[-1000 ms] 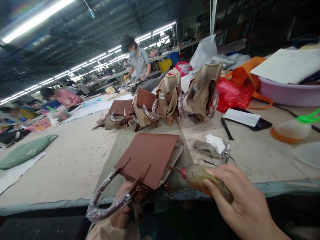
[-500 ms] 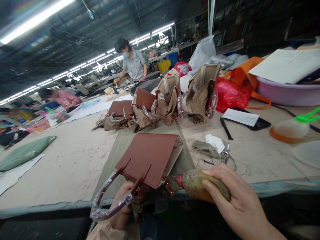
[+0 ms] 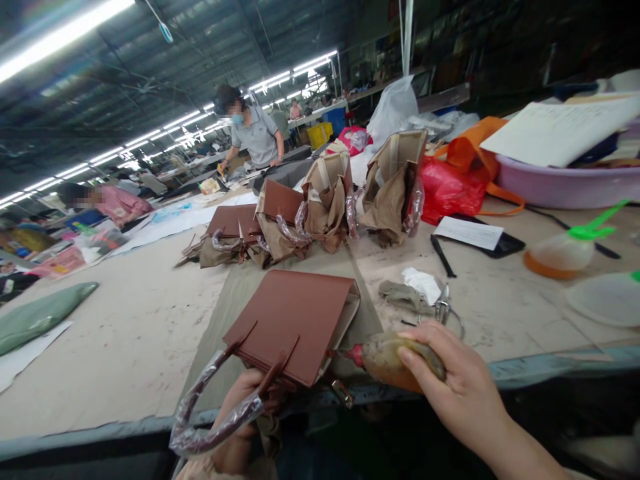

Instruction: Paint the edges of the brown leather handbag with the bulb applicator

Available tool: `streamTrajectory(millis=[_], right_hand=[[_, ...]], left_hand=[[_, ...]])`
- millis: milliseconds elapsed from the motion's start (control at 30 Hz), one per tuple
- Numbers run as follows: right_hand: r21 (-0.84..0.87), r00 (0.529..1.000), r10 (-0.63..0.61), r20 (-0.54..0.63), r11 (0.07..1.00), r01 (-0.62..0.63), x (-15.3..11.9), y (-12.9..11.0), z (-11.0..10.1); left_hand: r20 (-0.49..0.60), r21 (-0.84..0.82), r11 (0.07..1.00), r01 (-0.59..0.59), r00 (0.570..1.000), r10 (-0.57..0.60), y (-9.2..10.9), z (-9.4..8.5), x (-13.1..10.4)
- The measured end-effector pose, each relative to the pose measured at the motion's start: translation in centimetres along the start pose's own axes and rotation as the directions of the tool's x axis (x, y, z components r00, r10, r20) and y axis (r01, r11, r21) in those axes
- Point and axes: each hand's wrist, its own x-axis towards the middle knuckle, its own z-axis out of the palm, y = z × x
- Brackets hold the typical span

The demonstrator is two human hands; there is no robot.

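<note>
A brown handbag [image 3: 295, 320] lies over the table's front edge, its plastic-wrapped handle [image 3: 200, 400] hanging toward me. My left hand [image 3: 243, 400] grips the bag's lower end from beneath, partly hidden by the handle and bag. In my right hand [image 3: 445, 373] is a stained glue bottle [image 3: 387, 360] with a red collar, held sideways. Its nozzle points left and meets the bag's open side edge, though exact contact is hard to make out. A small metal clasp [image 3: 343, 393] dangles below that edge.
Several part-made bags [image 3: 327, 200] stand behind. Right of them are a red plastic bag [image 3: 450, 190], a purple basin [image 3: 565, 183], a green-capped bottle [image 3: 560, 250] and scissors [image 3: 443, 307]. A green packet [image 3: 45, 313] lies left. A masked person [image 3: 255, 133] stands beyond.
The view has shifted slightly, so the scene sits a little further left. The nozzle has come slightly higher along the bag's side edge. Both hands keep their holds.
</note>
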Motion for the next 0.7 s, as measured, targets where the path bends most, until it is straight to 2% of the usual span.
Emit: streamTrajectory(millis=[67,200,333,467,567,700], right_hand=[[-0.026,1.000,0.005,-0.030,1.000,-0.006,0.0,0.5,0.2],[-0.118,0.990,-0.009,-0.141,0.993,-0.007,0.2,2.4,0.8],[-0.147,0.983,0.005,-0.183,0.989,-0.032,0.3,4.1,1.6],[-0.142,0.975,0.058,-0.214,0.986,-0.090,0.4,4.8,1.9],[-0.082,0.976,0.151,-0.159,0.983,-0.166,0.4,4.2,1.5],[-0.005,0.971,0.238,0.016,0.971,-0.238,0.2,3.0,0.9]], left_hand=[[0.029,-0.070,0.997,0.026,0.999,-0.024,0.0,0.0,0.0],[0.021,-0.103,0.995,0.015,1.000,-0.013,0.0,0.0,-0.1],[0.027,-0.100,0.995,-0.005,1.000,0.007,0.1,0.4,-0.4],[0.027,-0.070,0.997,-0.017,0.999,0.019,0.3,0.8,-0.5],[0.024,-0.055,0.998,-0.026,0.999,0.027,0.4,0.7,-0.6],[0.024,-0.032,0.999,-0.010,1.000,0.011,0.6,0.7,-0.7]])
